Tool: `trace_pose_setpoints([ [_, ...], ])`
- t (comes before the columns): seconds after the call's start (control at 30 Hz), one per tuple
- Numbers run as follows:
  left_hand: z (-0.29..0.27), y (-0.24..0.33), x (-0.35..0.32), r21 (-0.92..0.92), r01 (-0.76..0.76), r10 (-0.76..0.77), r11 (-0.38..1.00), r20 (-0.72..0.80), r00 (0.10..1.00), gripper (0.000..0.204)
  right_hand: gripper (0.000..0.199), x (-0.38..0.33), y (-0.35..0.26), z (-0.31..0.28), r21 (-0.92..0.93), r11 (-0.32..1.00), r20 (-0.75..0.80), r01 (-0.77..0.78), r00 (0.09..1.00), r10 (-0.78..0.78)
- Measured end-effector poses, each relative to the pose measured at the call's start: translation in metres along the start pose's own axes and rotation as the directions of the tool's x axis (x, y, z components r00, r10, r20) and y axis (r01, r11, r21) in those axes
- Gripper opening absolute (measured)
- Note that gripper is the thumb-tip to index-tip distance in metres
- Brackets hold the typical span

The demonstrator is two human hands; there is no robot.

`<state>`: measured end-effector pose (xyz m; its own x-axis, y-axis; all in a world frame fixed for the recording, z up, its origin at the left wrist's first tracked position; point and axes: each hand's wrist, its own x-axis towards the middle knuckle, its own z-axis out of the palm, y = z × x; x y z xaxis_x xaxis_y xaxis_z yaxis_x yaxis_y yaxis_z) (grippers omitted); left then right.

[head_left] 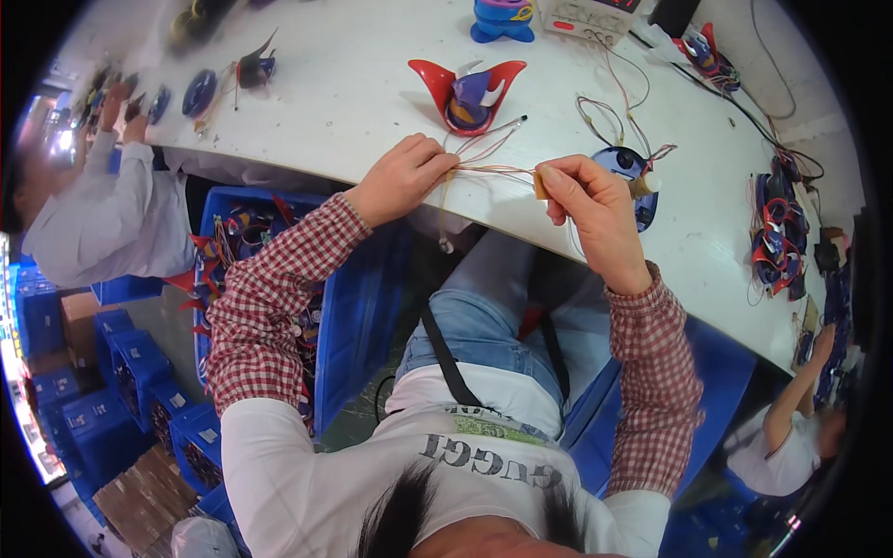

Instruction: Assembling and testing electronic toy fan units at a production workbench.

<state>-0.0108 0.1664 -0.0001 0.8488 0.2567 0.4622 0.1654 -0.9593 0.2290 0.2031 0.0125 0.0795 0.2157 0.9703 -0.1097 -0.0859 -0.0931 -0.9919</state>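
Note:
Thin reddish wires [498, 170] stretch between my two hands above the table's front edge. My left hand [402, 177] is closed, its fingertips pinching the bundle. My right hand [600, 209] grips a small flat tan piece [540, 186] between thumb and fingers, where the wires end. Just beyond the left hand sits a red, horn-shaped plastic part [428, 78] with a purple and grey middle; loose wire ends lie beside it. A dark blue round part [619, 160] rests behind my right hand, partly covered by it. Below my left hand a wire hangs with a small pale end [446, 245].
A blue crate [358, 316] of wired red and blue parts stands left of my legs. On the white table [353, 93] are a blue toy figure [502, 20], a power supply [591, 17] with leads, and wired assemblies [779, 228] at right. Other people work at both sides.

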Motion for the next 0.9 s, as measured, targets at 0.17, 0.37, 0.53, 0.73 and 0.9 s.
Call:
trace_pose_setpoints([
  [0.17,-0.005,-0.005,0.006,0.159,-0.160,0.163,0.974,-0.008,0.987,0.021,0.017,-0.002,0.010,-0.007,0.029,0.999,-0.037,-0.021,0.999,0.022],
  [0.37,-0.003,-0.012,0.010,0.204,-0.237,0.236,0.950,0.031,0.971,0.022,0.017,-0.004,0.030,-0.008,0.061,0.996,-0.035,-0.070,0.997,0.072],
  [0.53,-0.008,-0.009,0.005,0.192,-0.190,0.177,0.963,0.084,0.981,0.028,0.015,-0.004,0.042,-0.007,0.071,0.993,-0.044,-0.099,0.994,0.102],
  [0.73,-0.023,0.031,-0.027,0.179,0.031,-0.029,0.983,-0.013,0.999,0.046,0.016,-0.002,0.049,-0.010,0.076,0.987,-0.058,-0.140,0.988,0.144],
  [0.9,0.041,0.102,-0.100,-0.433,0.666,-0.762,0.607,-0.078,0.643,0.068,0.017,0.003,0.050,-0.008,0.092,0.986,-0.066,-0.142,0.987,0.148],
])
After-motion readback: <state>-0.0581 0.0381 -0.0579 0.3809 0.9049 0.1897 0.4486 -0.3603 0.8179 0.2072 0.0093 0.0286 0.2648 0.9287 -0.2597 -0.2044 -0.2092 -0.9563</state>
